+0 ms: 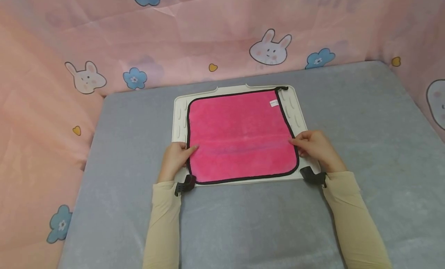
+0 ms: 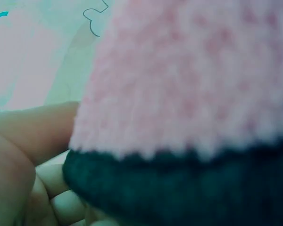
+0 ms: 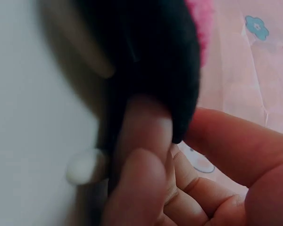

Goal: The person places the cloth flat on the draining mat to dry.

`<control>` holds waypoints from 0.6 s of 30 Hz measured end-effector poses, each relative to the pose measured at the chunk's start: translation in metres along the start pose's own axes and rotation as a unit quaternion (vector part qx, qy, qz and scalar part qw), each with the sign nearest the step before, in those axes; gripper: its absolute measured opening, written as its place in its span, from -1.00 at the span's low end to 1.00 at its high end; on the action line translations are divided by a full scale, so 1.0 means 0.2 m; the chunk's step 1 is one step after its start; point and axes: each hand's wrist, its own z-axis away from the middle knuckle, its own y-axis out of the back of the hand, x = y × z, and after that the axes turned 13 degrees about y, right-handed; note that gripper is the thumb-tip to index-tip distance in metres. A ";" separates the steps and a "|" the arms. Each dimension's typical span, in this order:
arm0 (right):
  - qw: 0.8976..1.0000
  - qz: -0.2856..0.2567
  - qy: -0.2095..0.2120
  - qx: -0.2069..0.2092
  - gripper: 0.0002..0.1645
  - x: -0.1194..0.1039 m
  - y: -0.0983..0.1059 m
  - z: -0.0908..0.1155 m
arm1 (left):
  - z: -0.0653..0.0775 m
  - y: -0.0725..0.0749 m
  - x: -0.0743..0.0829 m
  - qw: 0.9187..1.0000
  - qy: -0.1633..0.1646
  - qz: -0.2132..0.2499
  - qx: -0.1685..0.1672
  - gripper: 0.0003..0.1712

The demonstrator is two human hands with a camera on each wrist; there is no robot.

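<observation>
A bright pink plush cloth [image 1: 240, 122] with black edging lies spread over a white tray [image 1: 179, 124], with a faint crease across its lower half. My left hand [image 1: 175, 157] pinches the cloth's left edge, thumb on top and fingers underneath. On the opposite edge, my right hand [image 1: 318, 147] pinches the border the same way. Close up in the left wrist view, the cloth [image 2: 188, 70] fills most of the picture, blurred. The right wrist view shows fingers behind the black edging [image 3: 146, 47], beside the pale tray surface [image 3: 23, 117].
A grey covered table [image 1: 243, 222] lies under the tray. A pink curtain [image 1: 191, 37] with rabbits and flowers hangs behind and at the sides. Black wrist mounts [image 1: 313, 176] sit over the tray's near corners. A small white label [image 1: 274, 103] marks the cloth's upper right.
</observation>
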 end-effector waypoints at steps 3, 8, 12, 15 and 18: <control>1.000 -0.005 0.005 -0.011 -0.67 -0.01 0.00 -0.01 | 0.00 0.00 -0.01 1.000 0.000 0.001 0.015 -0.41; 1.000 -0.004 0.003 -0.016 -0.67 -0.01 0.00 -0.01 | -0.01 0.00 -0.02 1.000 -0.004 0.002 0.026 -0.40; 1.000 -0.002 0.000 -0.013 -0.66 0.00 0.00 -0.02 | -0.01 0.00 -0.02 1.000 -0.003 0.007 0.018 -0.41; 1.000 -0.012 0.004 -0.007 -0.65 0.01 -0.01 -0.02 | -0.02 0.01 -0.03 0.999 0.002 0.032 -0.001 -0.49; 0.999 -0.029 0.023 0.013 -0.63 0.04 -0.02 -0.01 | -0.02 0.03 -0.06 0.997 0.002 0.078 -0.021 -0.60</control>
